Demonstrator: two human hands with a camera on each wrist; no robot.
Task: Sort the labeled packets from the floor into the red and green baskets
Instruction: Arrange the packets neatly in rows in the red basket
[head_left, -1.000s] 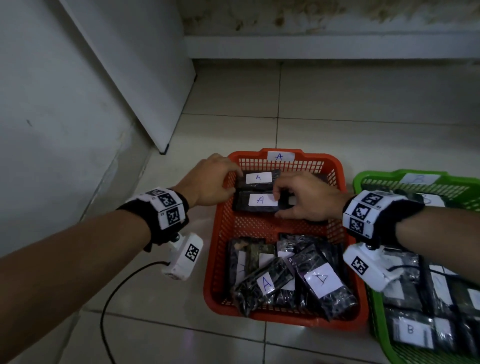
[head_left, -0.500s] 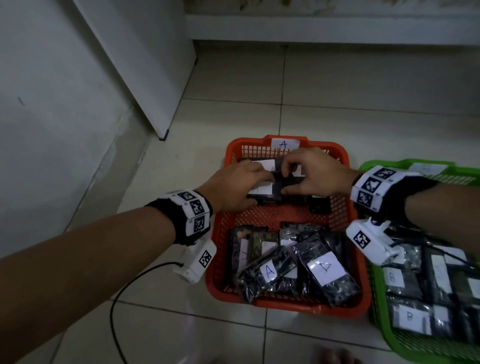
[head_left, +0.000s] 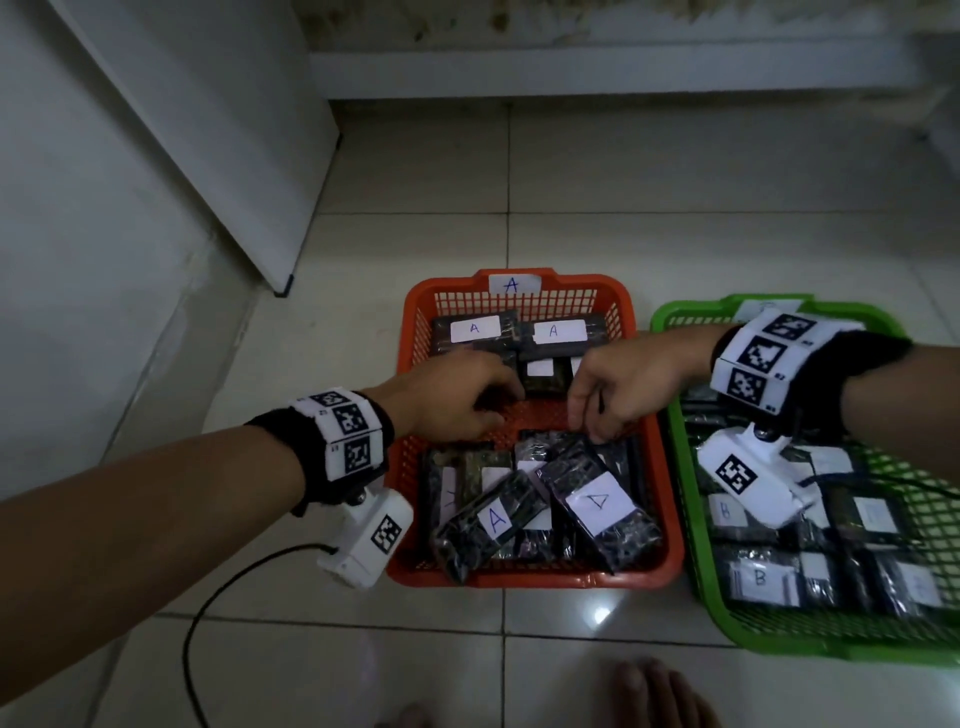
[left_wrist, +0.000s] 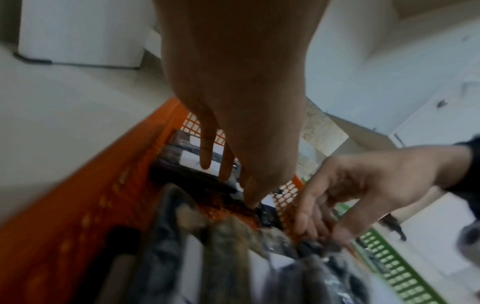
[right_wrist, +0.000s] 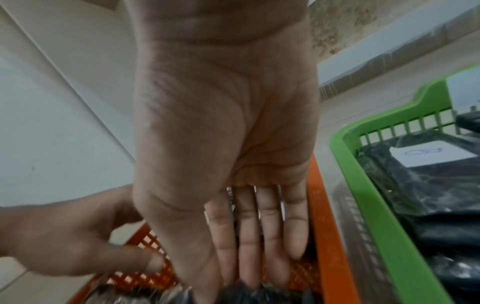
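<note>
The red basket (head_left: 519, 577), tagged A at its far rim, holds two dark A packets (head_left: 474, 330) side by side at the far end. A loose pile of packets lies at the near end. My left hand (head_left: 498, 408) hovers over the basket's middle with its fingers hanging relaxed, holding nothing. The nearly straight fingertips of my right hand (head_left: 587, 421) touch the top edge of the pile's uppermost A packet (head_left: 597, 501). The green basket (head_left: 680, 467) on the right is full of B packets (head_left: 761, 577).
A white panel (head_left: 208, 156) leans against the wall at the left. A black cable (head_left: 208, 597) trails over the tiles under my left arm. My bare foot (head_left: 654, 696) shows at the bottom edge. A low ledge runs along the far wall.
Both hands have let go of the two A packets at the red basket's far end and drawn back toward the near pile. The right hand now touches a packet there.
</note>
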